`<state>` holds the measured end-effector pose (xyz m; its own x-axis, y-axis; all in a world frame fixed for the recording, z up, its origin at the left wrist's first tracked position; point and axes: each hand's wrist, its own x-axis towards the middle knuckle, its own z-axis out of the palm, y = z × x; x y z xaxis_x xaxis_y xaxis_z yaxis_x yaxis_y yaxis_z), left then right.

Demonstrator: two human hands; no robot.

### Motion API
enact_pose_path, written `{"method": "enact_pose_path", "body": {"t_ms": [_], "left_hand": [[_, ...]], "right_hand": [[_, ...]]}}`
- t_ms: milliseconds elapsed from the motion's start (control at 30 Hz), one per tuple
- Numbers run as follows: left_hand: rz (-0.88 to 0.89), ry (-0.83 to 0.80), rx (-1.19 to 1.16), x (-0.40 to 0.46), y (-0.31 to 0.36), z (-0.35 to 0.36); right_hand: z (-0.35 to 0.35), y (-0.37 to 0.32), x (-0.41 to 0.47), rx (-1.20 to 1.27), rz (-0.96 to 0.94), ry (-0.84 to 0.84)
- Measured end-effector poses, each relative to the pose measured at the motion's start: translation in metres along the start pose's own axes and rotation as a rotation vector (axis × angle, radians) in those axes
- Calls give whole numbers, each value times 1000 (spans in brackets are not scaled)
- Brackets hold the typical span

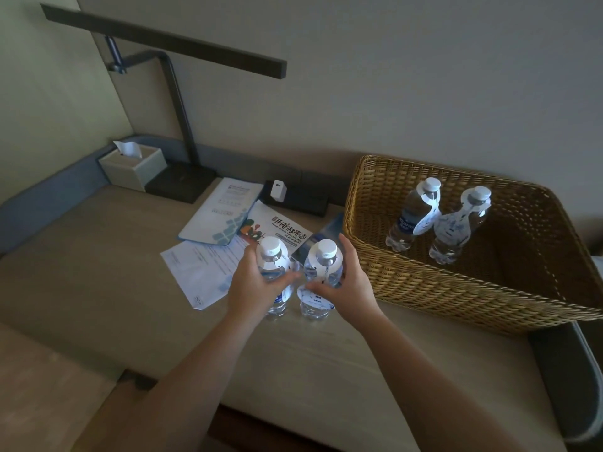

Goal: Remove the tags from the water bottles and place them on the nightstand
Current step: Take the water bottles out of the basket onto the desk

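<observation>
Two clear water bottles with white caps stand side by side on the beige nightstand top [98,288]. My left hand [253,282] wraps the left bottle [272,256]. My right hand [346,282] wraps the right bottle [321,261]. Each bottle carries a white paper tag around its neck; the right bottle's tag [315,298] hangs down its front. Two more tagged bottles [412,213] [460,223] stand upright inside the wicker basket [424,288] at the right.
Leaflets and papers [208,265] lie just behind the held bottles. A dark desk lamp [181,181], a tissue box [133,168] and a white charger [278,190] stand along the back wall. The basket fills the right side of the top.
</observation>
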<state>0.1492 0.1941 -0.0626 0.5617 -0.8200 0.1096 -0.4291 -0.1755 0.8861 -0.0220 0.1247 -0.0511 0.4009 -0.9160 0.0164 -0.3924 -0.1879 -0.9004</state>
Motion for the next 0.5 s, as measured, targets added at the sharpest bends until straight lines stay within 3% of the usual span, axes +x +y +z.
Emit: {"method": "enact_pose_path", "body": {"t_ms": [233,500], "left_hand": [[17,-47,-113,1,13,-11],[334,-9,29,20,88,-17]], "right_hand": [[-11,-7,1,-32,-34,-41],[-70,-21,3,15,-64,157]]}}
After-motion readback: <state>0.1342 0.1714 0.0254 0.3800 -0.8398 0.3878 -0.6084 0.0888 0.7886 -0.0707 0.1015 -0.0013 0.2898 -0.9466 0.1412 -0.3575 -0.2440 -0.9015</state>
